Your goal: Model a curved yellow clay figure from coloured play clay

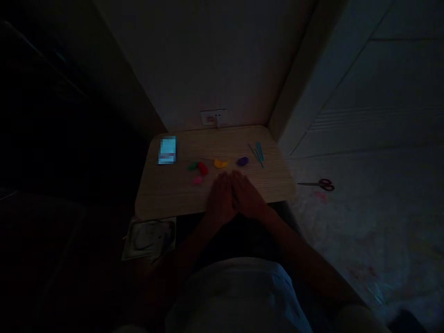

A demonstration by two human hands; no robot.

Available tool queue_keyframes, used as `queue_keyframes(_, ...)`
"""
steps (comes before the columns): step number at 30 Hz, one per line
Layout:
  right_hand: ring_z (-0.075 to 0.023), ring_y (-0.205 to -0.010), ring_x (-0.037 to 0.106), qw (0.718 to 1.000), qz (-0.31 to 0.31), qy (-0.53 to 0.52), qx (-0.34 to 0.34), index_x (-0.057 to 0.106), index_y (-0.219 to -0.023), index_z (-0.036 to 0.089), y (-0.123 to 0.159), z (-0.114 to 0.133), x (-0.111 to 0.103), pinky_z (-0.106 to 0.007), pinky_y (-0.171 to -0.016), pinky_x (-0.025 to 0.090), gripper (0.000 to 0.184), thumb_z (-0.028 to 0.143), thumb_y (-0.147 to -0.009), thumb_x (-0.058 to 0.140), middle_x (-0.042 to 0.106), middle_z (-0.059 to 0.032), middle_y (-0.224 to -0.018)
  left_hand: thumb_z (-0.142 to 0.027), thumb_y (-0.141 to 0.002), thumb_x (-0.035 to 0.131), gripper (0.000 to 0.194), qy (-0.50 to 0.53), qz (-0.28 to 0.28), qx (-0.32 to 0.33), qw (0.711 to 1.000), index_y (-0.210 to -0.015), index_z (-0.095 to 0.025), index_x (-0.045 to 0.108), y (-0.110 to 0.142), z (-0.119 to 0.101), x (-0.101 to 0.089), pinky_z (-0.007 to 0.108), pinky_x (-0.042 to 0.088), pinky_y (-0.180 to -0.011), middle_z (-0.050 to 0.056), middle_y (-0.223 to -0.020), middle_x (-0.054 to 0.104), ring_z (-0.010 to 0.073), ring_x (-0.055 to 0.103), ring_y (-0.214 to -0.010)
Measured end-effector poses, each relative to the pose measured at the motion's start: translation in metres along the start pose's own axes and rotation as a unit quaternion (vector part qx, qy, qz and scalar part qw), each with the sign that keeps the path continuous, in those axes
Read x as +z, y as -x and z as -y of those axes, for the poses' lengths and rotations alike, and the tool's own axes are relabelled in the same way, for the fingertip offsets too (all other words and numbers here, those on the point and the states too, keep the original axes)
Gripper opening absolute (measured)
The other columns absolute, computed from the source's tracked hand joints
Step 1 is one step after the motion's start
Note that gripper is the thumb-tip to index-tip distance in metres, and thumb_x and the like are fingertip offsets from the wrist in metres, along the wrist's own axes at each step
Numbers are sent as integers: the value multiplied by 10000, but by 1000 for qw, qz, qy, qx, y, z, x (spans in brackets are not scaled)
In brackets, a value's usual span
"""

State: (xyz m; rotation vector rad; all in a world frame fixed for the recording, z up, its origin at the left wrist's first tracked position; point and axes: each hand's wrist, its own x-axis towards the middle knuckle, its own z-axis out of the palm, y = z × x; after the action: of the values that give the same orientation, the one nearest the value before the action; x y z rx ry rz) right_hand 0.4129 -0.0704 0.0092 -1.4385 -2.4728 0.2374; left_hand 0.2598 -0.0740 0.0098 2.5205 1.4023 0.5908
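Observation:
My left hand (219, 199) and my right hand (247, 195) lie flat side by side on a small wooden table (166, 194), fingers stretched out, touching each other and holding nothing. Just beyond my fingertips sits a row of small clay lumps: green (193, 166), red (202, 169), pink (197, 180), yellow (221, 163) and purple (242, 161). Thin teal modelling tools (258, 153) lie at the table's right. A lit phone (167, 150) rests at the table's back left.
The room is very dark. A wall socket (212, 118) sits on the wall behind the table. Scissors (321, 184) lie on the floor to the right. A clear plastic packet (149, 238) lies below the table's front left edge.

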Motion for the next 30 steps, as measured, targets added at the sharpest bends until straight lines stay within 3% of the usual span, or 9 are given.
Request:
queue_keyframes(7, -401, -1586, 195, 999, -13, 21, -25, 201, -1623, -19, 13, -4, 10, -631, -1232, 285, 747, 318, -990, 409, 267, -291, -1671, -297, -782, 605, 928, -1, 12, -19, 1000, -1573, 29, 245, 12, -6, 2, 555, 212, -1306, 273, -1682, 261, 378, 169, -1602)
queue_keyframes(20, -390, -1601, 130, 997, -8, 72, -19, 135, -1635, -29, 58, 30, 2, -606, -1266, 234, 848, 363, -978, 501, 195, -275, -1698, -182, -751, 554, 921, -14, 16, -4, 1000, -1597, -8, 233, 56, -29, -7, 543, 217, -1305, 218, -1704, 247, 339, 146, -1613)
queue_keyframes(30, -408, -1573, 234, 998, 3, 62, 0, 317, -1563, -87, 6, 3, -1, -592, -1253, 260, 747, 351, -976, 464, 288, -323, -1649, -279, -760, 614, 935, -25, 16, -24, 999, -1577, 0, 254, 11, -2, -2, 568, 222, -1287, 261, -1681, 276, 373, 202, -1595)
